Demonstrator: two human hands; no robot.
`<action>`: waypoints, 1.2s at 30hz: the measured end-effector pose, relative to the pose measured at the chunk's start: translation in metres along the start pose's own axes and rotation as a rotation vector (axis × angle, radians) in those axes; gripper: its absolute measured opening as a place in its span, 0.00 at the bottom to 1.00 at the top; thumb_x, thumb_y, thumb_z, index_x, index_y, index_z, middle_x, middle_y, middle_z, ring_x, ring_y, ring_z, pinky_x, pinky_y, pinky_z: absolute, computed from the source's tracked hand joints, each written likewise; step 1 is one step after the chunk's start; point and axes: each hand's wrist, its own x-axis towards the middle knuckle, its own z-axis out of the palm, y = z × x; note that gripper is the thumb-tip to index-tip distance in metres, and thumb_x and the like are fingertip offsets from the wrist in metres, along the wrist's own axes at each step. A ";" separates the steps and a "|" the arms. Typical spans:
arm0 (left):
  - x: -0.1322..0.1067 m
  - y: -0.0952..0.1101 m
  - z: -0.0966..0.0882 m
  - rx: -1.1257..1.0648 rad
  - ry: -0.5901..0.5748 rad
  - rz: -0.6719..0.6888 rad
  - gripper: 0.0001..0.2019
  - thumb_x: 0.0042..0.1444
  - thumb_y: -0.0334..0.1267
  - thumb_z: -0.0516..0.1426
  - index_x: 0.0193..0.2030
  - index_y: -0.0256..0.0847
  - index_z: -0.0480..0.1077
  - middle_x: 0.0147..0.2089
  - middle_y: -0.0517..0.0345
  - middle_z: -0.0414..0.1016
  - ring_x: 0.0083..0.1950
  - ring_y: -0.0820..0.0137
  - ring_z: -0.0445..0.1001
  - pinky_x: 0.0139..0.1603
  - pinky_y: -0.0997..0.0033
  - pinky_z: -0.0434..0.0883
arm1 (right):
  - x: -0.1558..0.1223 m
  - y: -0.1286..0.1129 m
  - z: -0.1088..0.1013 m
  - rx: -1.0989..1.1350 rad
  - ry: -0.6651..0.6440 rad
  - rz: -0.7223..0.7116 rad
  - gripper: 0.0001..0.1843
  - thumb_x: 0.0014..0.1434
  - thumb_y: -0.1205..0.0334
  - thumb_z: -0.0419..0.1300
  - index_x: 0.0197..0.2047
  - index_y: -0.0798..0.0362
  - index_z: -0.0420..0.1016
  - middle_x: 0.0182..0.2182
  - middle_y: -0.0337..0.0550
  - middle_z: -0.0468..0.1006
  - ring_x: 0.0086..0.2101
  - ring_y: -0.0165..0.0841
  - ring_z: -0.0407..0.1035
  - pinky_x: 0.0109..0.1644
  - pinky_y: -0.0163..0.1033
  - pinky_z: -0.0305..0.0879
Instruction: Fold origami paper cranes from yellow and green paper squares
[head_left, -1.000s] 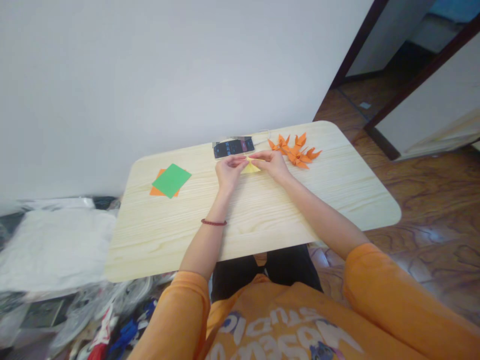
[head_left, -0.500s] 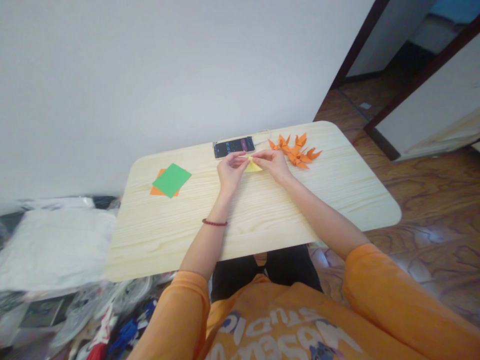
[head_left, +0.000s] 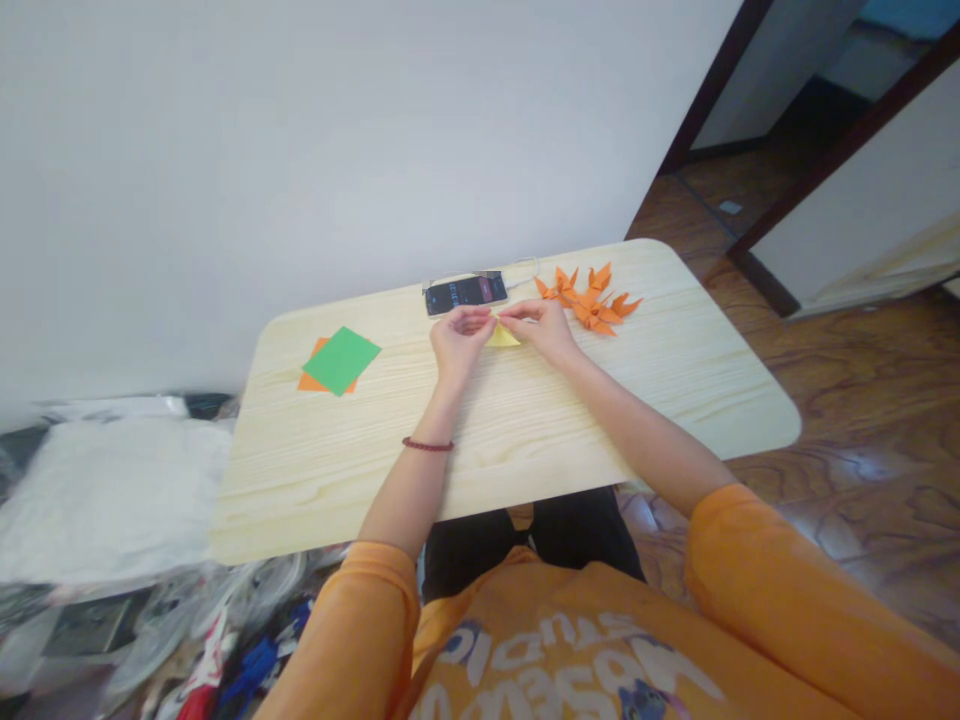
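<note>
Paper [head_left: 505,336], yellow, pinched by left hand [head_left: 459,345] and right hand [head_left: 551,332] mid-frame, looks part-folded; orange figures [head_left: 597,314] centre-right seem done, green sheet [head_left: 342,360] over orange sheet [head_left: 310,383] centre-left looks unstarted.

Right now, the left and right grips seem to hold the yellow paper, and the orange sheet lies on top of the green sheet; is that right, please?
Not quite: the head view shows the green sheet lying on top of the orange sheet. The left grip and the right grip do hold the yellow paper.
</note>
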 end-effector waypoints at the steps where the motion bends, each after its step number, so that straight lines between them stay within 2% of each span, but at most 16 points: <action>1: 0.000 0.000 0.000 0.004 0.000 0.005 0.08 0.44 0.36 0.65 0.32 0.39 0.74 0.29 0.57 0.78 0.30 0.73 0.76 0.36 0.72 0.75 | 0.000 -0.001 0.000 -0.005 0.000 0.003 0.06 0.46 0.62 0.66 0.28 0.56 0.80 0.29 0.46 0.82 0.32 0.34 0.74 0.44 0.41 0.68; 8: -0.001 -0.001 0.000 0.043 -0.011 0.028 0.07 0.45 0.36 0.64 0.32 0.39 0.74 0.29 0.57 0.78 0.31 0.73 0.76 0.36 0.72 0.75 | 0.000 0.000 0.002 -0.041 0.016 0.022 0.05 0.47 0.63 0.66 0.28 0.56 0.80 0.29 0.47 0.82 0.32 0.35 0.74 0.41 0.39 0.69; 17: -0.001 0.000 0.000 0.060 0.007 0.023 0.06 0.42 0.33 0.64 0.29 0.40 0.72 0.26 0.60 0.76 0.28 0.74 0.75 0.33 0.74 0.73 | 0.000 0.007 0.004 -0.050 0.012 0.008 0.09 0.45 0.59 0.65 0.28 0.55 0.81 0.26 0.44 0.81 0.29 0.32 0.73 0.32 0.35 0.68; 23: 0.000 -0.002 0.000 0.060 0.004 0.034 0.06 0.42 0.33 0.64 0.29 0.40 0.72 0.26 0.60 0.76 0.28 0.74 0.75 0.33 0.73 0.73 | 0.000 0.008 0.004 -0.080 0.007 -0.009 0.09 0.46 0.59 0.64 0.28 0.56 0.81 0.26 0.44 0.80 0.28 0.33 0.73 0.32 0.36 0.67; 28: 0.001 -0.005 0.001 0.030 -0.042 0.002 0.07 0.44 0.35 0.65 0.31 0.39 0.74 0.30 0.57 0.79 0.30 0.73 0.76 0.36 0.72 0.75 | 0.004 0.008 0.002 -0.080 0.076 0.011 0.05 0.45 0.63 0.64 0.26 0.55 0.79 0.24 0.42 0.79 0.28 0.32 0.72 0.37 0.38 0.68; 31: 0.002 -0.006 0.001 0.038 -0.051 -0.007 0.06 0.45 0.34 0.65 0.31 0.39 0.74 0.31 0.56 0.79 0.31 0.73 0.76 0.36 0.72 0.75 | 0.007 0.011 0.001 -0.026 0.109 0.050 0.05 0.45 0.62 0.63 0.26 0.55 0.78 0.23 0.41 0.78 0.27 0.31 0.71 0.35 0.38 0.68; 36: 0.002 -0.005 0.000 0.042 -0.051 -0.008 0.05 0.45 0.33 0.64 0.31 0.39 0.74 0.31 0.56 0.79 0.31 0.72 0.76 0.37 0.70 0.75 | 0.006 0.009 0.001 -0.013 0.076 0.048 0.05 0.45 0.62 0.64 0.26 0.54 0.77 0.23 0.41 0.77 0.27 0.31 0.70 0.36 0.38 0.68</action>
